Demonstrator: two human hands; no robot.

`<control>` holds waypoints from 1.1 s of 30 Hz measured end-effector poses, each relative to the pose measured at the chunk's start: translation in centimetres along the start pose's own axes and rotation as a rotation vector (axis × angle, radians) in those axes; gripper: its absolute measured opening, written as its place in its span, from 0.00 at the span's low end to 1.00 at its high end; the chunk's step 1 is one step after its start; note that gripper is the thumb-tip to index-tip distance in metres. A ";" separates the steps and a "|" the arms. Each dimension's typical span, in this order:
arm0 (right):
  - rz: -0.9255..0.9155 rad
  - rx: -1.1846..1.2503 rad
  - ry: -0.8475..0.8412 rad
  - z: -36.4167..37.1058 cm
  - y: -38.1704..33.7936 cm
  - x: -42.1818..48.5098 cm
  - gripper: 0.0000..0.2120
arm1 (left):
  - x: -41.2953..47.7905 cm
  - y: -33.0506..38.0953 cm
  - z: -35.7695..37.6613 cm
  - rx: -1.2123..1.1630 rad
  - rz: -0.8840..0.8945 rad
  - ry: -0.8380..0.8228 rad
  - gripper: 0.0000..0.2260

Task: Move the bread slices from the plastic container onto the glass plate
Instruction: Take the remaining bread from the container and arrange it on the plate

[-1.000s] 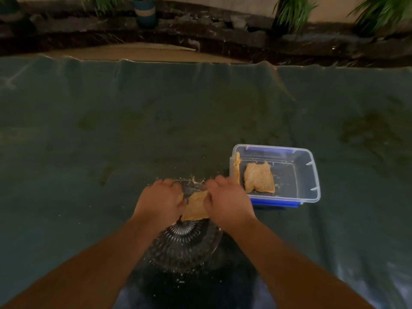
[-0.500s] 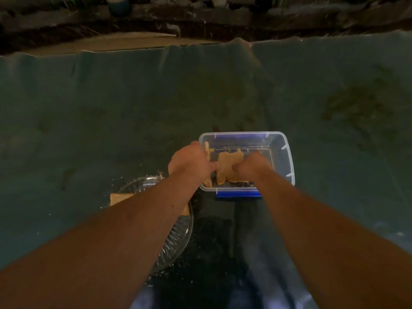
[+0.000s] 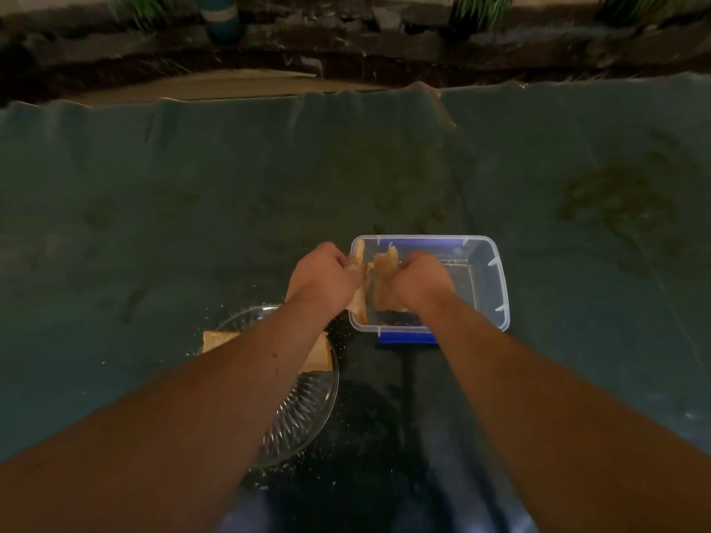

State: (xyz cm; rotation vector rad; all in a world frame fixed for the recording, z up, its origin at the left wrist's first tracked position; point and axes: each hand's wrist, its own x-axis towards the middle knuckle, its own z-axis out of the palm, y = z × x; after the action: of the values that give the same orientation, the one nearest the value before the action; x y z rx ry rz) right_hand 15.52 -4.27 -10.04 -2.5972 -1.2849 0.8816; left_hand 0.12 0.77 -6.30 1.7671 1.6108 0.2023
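Note:
A clear plastic container (image 3: pixel 496 286) with a blue clip stands right of centre on the green cloth. Both my hands are at its left part. My right hand (image 3: pixel 421 280) grips a ragged bread slice (image 3: pixel 384 278), raised and tilted on edge. My left hand (image 3: pixel 325 273) holds the other side of that slice; a second slice (image 3: pixel 359 303) leans against the container's left wall by my fingers. The glass plate (image 3: pixel 307 409) lies near left, mostly under my left forearm, with a bread slice (image 3: pixel 319 352) on it.
Crumbs (image 3: pixel 338 332) are scattered on the cloth around the plate. The green cloth (image 3: pixel 192 209) covers the whole surface. Beyond its far edge are dark rocks, plants and a blue pot (image 3: pixel 223 13).
A second ago both hands laid a slice on the plate. They then moved right to the container, took hold of the flat slice there and lifted it up on edge.

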 end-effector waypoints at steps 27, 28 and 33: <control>-0.269 -0.272 -0.081 11.9 -6.7 -14.0 0.25 | -9.5 -24.3 -8.7 0.523 0.102 -0.044 0.25; -0.347 -0.313 -0.066 12.1 -7.1 -13.8 0.27 | -9.3 -24.0 -8.4 0.594 0.200 -0.027 0.27; -0.509 -0.515 -0.062 12.8 -9.0 -13.0 0.26 | -7.8 -22.4 -7.1 0.769 0.367 -0.140 0.29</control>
State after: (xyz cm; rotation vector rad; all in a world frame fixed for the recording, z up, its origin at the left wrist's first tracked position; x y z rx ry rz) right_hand -3.84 -10.28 -11.67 -2.3574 -2.3030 0.5961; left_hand -23.47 -4.58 -11.79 2.5838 1.3316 -0.4245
